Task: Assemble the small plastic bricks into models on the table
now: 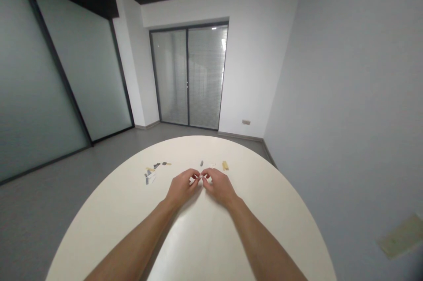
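My left hand (pixel 183 186) and my right hand (pixel 218 185) meet fingertip to fingertip over the middle of the round table. Both are closed in a pinch around a tiny whitish piece (pixel 201 176), mostly covered by the fingers and too small to name. Just beyond the fingertips lies a small grey block (pixel 202 163). Small white bits (pixel 213 164) rest past my right hand, and farther right is a yellow block-like piece (pixel 225 165).
The cream round table (pixel 205 237) carries a loose group of small grey, white and yellow pieces (pixel 150 175) at left. Behind it are dark pieces (pixel 157 166) and a dark piece with a yellow part (pixel 165 163). A white wall (pixel 337 131) stands at right.
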The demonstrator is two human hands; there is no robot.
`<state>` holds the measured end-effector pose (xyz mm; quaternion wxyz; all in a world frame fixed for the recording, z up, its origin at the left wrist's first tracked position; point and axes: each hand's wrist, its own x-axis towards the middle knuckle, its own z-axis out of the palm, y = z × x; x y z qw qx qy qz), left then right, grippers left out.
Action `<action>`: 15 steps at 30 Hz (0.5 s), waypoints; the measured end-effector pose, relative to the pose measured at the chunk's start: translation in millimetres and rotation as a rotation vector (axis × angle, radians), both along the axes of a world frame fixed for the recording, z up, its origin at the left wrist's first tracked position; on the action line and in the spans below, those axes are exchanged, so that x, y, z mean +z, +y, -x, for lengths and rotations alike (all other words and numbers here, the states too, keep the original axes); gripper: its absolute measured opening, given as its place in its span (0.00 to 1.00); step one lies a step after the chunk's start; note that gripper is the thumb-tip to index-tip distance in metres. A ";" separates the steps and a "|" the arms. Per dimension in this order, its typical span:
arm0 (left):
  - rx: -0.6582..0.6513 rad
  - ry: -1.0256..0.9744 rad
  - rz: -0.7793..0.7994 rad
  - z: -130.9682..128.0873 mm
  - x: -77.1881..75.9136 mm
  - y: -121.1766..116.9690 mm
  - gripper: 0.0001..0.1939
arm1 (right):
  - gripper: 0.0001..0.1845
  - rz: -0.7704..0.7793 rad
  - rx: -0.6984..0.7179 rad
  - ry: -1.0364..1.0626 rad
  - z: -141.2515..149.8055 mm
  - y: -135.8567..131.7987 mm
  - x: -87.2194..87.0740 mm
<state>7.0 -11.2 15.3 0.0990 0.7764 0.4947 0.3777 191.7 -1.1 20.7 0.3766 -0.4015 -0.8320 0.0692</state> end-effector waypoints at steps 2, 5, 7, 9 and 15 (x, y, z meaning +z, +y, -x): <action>0.004 0.004 0.004 0.0 0.5 -0.5 0.09 | 0.08 -0.002 0.002 0.000 -0.1 -0.1 0.2; 0.004 0.014 0.004 0.1 0.5 -1.0 0.10 | 0.08 -0.006 -0.002 -0.007 -0.4 0.2 -0.4; 0.001 0.020 -0.001 0.0 0.1 -1.0 0.10 | 0.07 -0.008 -0.004 -0.010 -0.4 0.5 -1.0; 0.000 0.026 -0.006 -0.2 -0.4 -1.0 0.10 | 0.07 -0.011 -0.006 -0.011 -0.3 0.7 -1.6; 0.008 0.039 0.002 -0.4 0.8 -1.8 0.10 | 0.07 -0.015 -0.002 -0.018 0.1 2.2 -3.8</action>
